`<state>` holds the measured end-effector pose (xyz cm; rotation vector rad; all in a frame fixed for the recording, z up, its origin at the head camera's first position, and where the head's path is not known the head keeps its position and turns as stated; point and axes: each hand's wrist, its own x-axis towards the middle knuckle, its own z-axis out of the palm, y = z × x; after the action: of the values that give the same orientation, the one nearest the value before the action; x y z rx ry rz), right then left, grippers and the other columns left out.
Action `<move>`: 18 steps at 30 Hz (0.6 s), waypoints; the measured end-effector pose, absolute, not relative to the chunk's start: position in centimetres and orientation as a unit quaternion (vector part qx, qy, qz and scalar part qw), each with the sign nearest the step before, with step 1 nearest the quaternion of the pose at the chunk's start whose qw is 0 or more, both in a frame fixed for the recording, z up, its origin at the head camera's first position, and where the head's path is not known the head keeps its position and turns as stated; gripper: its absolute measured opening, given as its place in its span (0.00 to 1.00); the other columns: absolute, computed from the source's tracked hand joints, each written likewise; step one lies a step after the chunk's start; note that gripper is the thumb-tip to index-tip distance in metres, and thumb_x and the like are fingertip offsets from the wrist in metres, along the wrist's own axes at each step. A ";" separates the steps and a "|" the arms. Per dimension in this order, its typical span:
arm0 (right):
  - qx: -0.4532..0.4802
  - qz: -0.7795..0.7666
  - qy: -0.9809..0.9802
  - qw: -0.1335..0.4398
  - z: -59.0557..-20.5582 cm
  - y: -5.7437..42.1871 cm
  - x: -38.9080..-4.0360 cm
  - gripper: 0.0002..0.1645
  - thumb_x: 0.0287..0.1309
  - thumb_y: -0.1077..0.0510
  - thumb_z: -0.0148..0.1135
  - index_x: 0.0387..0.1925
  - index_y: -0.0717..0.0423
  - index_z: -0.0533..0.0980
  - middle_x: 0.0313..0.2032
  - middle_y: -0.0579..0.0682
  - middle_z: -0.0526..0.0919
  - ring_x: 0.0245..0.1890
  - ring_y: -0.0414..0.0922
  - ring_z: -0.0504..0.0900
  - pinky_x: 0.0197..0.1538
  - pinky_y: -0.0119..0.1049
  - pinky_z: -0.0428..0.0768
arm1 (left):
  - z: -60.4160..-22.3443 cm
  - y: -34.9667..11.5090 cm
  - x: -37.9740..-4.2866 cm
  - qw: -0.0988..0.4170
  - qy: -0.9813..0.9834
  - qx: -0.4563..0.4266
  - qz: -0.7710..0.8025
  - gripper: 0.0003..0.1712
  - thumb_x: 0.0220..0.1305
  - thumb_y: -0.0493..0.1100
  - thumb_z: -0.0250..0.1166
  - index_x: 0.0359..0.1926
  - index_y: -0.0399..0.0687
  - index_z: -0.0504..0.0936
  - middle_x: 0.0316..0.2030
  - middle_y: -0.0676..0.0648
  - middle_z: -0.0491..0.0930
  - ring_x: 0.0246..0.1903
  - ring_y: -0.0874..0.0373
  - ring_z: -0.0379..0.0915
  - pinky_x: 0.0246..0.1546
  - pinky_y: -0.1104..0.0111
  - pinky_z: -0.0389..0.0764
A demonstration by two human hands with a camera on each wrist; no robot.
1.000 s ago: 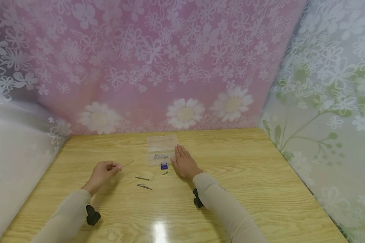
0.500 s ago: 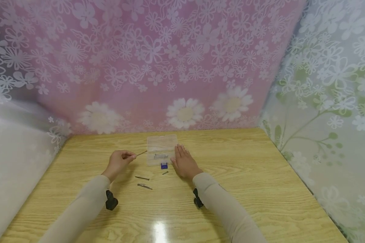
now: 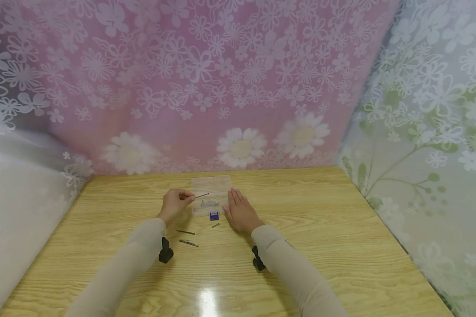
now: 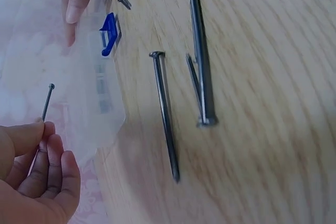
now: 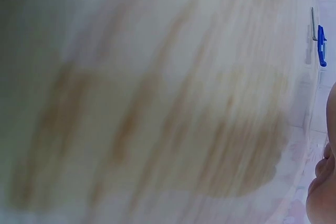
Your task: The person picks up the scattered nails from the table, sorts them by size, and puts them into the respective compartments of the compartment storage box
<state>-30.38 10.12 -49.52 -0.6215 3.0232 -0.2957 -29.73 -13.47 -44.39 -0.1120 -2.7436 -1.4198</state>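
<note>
Between thumb and fingertips, my left hand (image 3: 176, 204) pinches a nail (image 3: 202, 195) by one end; its head points away from the hand, over the clear plastic box (image 3: 210, 182). The box lies with its lid folded back, and several nails (image 3: 210, 203) are inside. A blue latch (image 3: 214, 216) sits at its front edge. My right hand (image 3: 243, 214) rests with straight fingers along the box's right side. In the left wrist view, the held nail (image 4: 48, 100) stands apart from the box (image 4: 79, 124).
Loose nails lie on the wooden table (image 3: 321, 246) in front of the box: one long nail (image 3: 185, 232), a long and a shorter nail together (image 3: 189, 243), and small ones (image 3: 216, 225) near the latch. A floral curtain (image 3: 222, 88) hangs behind the table.
My left hand has moved right and slightly away from me, carrying the nail from the table's left side to above the box. The right hand has stayed in place.
</note>
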 end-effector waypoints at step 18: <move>-0.203 -0.077 0.976 0.012 -49.5 10.0 -30.3 0.39 0.75 0.40 0.25 0.75 0.61 0.39 0.75 0.57 0.40 0.75 0.51 0.36 0.74 0.46 0.41 | -46.6 -10.7 -31.1 0.083 -0.892 -0.030 -0.443 0.05 0.61 0.37 0.67 0.34 0.38 0.86 0.31 0.43 0.85 0.32 0.50 0.80 0.39 0.56 0.80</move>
<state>-30.30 10.02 -49.49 -0.6331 3.0431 -0.2389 -31.08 -10.68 -46.58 -0.0904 -2.6630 -1.3239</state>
